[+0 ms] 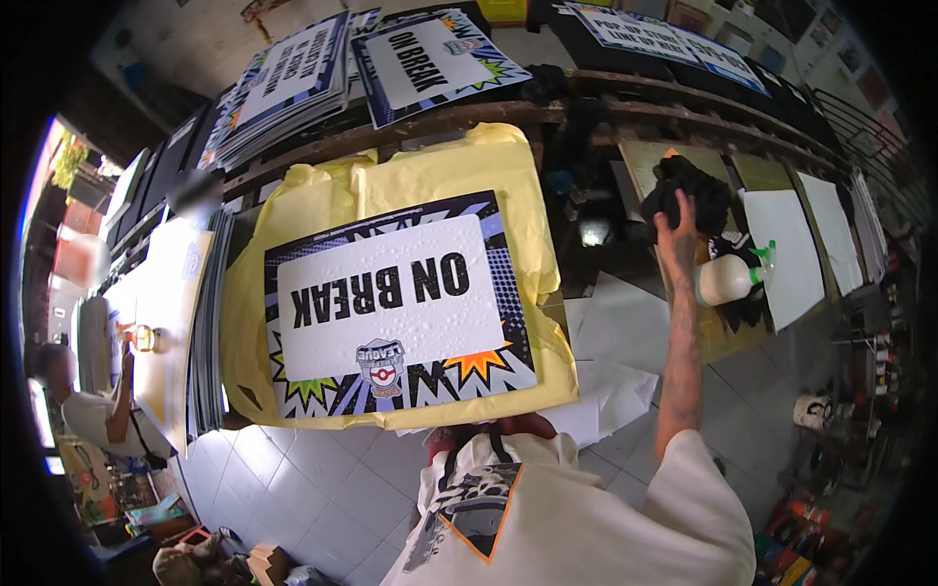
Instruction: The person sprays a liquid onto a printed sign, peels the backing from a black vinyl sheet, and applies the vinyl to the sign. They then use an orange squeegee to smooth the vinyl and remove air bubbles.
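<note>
The person's right hand is stretched out to the right side of the frame, its fingers against a bunched black cloth; from where I stand I cannot tell whether they are clamped on it or only resting there. The left hand is out of sight, so I cannot tell how it is set.

Just below the cloth is 1 whitish bottle with a green spray head pointing right. Further right are white sheets.

The middle of the frame is taken up by 1 printed sign, lying flat with its black lettering upside down. Clear droplets or bubbles dot its white panel, and coloured bursts fill the lower corners of its border. It lies on crumpled yellow paper, which spreads out past its edges.

At the upper left, a stack of signs sits beside another sign. Over at the left edge, 1 other person reaches toward a pale board. Grey tiles cover the floor below.
</note>
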The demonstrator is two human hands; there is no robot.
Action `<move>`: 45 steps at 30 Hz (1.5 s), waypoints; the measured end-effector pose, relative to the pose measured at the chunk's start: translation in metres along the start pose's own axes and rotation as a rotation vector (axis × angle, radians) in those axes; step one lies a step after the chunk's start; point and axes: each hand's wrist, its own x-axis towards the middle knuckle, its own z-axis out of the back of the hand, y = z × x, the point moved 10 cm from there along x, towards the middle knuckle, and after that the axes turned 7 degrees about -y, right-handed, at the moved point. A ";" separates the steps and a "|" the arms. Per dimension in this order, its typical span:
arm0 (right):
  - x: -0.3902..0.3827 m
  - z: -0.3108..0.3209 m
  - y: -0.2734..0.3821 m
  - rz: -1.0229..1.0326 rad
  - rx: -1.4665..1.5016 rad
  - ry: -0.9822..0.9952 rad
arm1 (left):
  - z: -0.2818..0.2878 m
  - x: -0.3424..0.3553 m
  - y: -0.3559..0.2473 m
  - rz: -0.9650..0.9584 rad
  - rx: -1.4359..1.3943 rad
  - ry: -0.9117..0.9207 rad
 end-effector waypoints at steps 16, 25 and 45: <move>0.050 -0.102 -0.318 -0.110 -0.545 0.051 | 0.106 -0.182 0.102 0.292 -0.330 -0.179; 0.003 -0.157 -0.273 -0.328 -0.629 0.406 | 0.032 -0.097 0.074 0.244 -0.572 -0.125; 0.063 -0.480 0.350 0.622 -0.203 0.340 | -0.002 -0.114 0.033 0.350 -0.491 -0.341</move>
